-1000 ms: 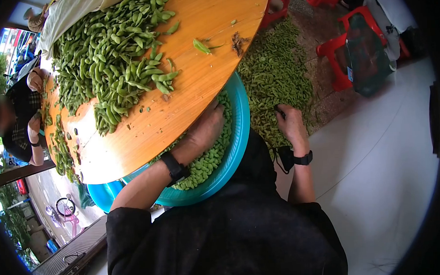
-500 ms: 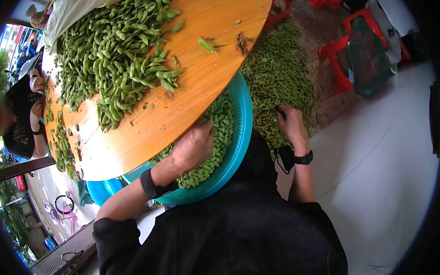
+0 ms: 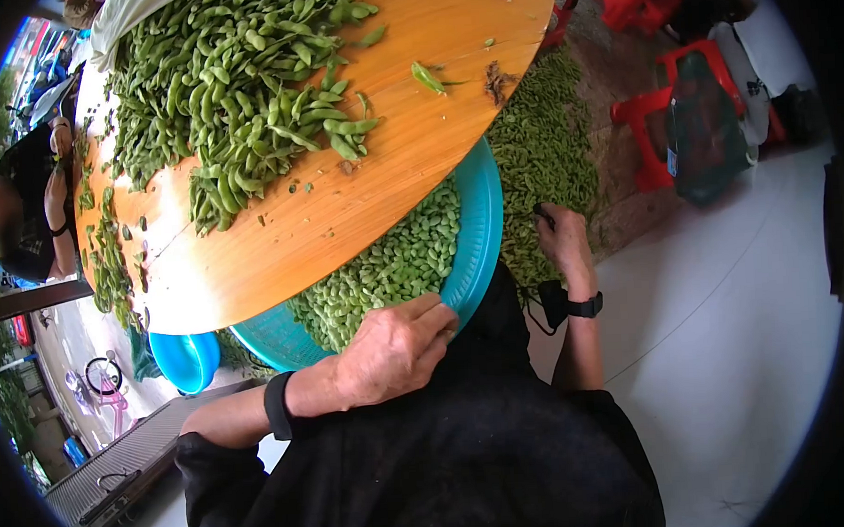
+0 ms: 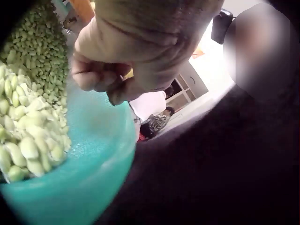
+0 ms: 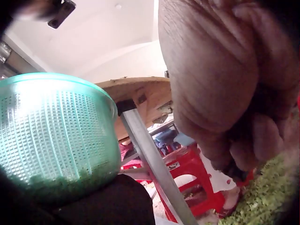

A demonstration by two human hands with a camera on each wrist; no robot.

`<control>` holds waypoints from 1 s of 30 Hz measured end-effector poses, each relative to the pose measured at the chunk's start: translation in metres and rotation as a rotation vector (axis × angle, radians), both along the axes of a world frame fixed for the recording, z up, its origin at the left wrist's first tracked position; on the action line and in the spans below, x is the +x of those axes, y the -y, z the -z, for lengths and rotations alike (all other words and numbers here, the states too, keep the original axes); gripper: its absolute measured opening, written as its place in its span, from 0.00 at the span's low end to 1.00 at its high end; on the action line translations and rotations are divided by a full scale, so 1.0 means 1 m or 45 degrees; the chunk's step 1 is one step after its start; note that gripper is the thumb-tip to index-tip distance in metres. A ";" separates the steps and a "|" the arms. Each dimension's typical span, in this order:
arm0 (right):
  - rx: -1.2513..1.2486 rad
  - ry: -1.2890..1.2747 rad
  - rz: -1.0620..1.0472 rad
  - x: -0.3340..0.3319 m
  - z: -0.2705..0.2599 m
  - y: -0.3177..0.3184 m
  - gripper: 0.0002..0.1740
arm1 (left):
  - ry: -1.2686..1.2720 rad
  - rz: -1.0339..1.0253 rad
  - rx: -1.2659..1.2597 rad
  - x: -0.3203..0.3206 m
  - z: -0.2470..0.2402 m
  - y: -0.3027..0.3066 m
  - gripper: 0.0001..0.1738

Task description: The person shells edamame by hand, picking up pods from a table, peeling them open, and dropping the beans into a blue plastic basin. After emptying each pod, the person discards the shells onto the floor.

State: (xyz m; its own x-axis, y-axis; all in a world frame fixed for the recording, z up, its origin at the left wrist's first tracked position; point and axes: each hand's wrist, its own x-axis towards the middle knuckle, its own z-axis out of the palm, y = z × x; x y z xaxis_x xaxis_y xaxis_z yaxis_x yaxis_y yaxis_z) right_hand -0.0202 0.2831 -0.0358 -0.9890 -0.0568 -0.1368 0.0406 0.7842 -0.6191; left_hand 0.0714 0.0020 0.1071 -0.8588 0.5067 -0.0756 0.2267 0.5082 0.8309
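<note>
My left hand [image 3: 388, 354] is at the near rim of a turquoise slotted basket [image 3: 482, 233], its fingers curled in. In the left wrist view the curled left fingers [image 4: 101, 79] are over the basket's wall; I cannot tell whether something small is inside them. Shelled green soybeans [image 3: 393, 255] fill much of the basket, which sits on my lap, partly under the table edge. My right hand [image 3: 564, 243] hangs on the right, fingers loosely bent, above pods on the floor. A small black piece [image 3: 540, 211] shows at its fingertips.
Unshelled soybean pods [image 3: 236, 102] are heaped on the wooden table [image 3: 344, 210]. More pods [image 3: 544, 145] cover the floor at right, near a red stool [image 3: 642, 127]. A blue basin [image 3: 186, 360] stands at left. Another person's arm [image 3: 58, 199] is at the table's far left.
My left hand has come out of the beans, from deep in the basket toward its near rim and my body. The right hand stays about where it was.
</note>
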 end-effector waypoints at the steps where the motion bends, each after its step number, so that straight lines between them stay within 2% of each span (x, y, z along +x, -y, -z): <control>1: 0.007 0.004 -0.004 -0.001 -0.001 0.001 0.11 | 0.031 -0.013 -0.029 -0.002 -0.002 -0.002 0.05; 4: 0.013 -0.041 -0.027 0.000 0.001 0.003 0.11 | -0.157 -0.155 -0.047 -0.020 0.029 -0.002 0.04; 6: 0.008 -0.092 -0.042 -0.001 0.001 0.005 0.11 | -0.130 -0.190 -0.095 -0.040 0.056 0.002 0.06; 8: 0.047 -0.055 -0.044 -0.002 -0.001 0.008 0.11 | -0.442 -0.123 -0.513 -0.056 0.082 0.004 0.09; 9: 0.048 -0.054 -0.039 -0.002 0.000 0.006 0.11 | -0.442 -0.118 -0.511 -0.062 0.096 0.004 0.09; 11: 0.031 -0.027 -0.043 -0.001 0.005 0.004 0.11 | -0.564 -0.043 -0.880 -0.071 0.115 0.003 0.12; 12: 0.031 -0.022 -0.037 0.001 0.010 0.001 0.11 | -0.562 -0.035 -0.879 -0.076 0.109 0.001 0.12; 14: 0.081 -0.127 -0.039 0.004 0.020 -0.005 0.11 | -0.277 -0.146 -0.771 -0.083 0.093 -0.007 0.13; 18: 0.054 -0.143 -0.044 0.006 0.025 -0.009 0.11 | -0.283 -0.189 -0.673 -0.085 0.107 -0.012 0.13; 21: 0.058 -0.032 -0.062 0.004 0.018 -0.004 0.11 | -0.351 -0.148 -0.665 -0.087 0.119 -0.011 0.12; 23: 0.041 -0.010 -0.052 0.004 0.019 -0.002 0.11 | -0.731 0.265 -1.195 -0.086 0.132 -0.008 0.10; 24: 0.041 -0.010 -0.050 0.005 0.020 -0.002 0.11 | -0.732 0.266 -1.195 -0.087 0.131 -0.009 0.10; 27: 0.006 -0.045 -0.059 0.006 0.019 -0.001 0.11 | -0.599 0.114 -1.015 -0.090 0.118 -0.012 0.08; 29: -0.024 0.016 -0.026 0.006 0.013 0.002 0.09 | 0.033 -0.268 -0.581 -0.091 0.093 -0.019 0.07; 30: -0.024 0.016 -0.026 0.006 0.011 0.002 0.09 | 0.032 -0.268 -0.581 -0.086 0.089 -0.017 0.07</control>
State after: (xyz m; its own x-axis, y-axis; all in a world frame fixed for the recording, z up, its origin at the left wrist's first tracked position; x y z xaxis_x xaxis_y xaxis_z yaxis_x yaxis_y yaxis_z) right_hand -0.0142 0.2808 -0.0470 -0.9858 -0.0799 -0.1476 0.0322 0.7729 -0.6337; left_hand -0.0150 0.0195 0.0180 -0.9339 0.2331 -0.2709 0.0631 0.8536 0.5171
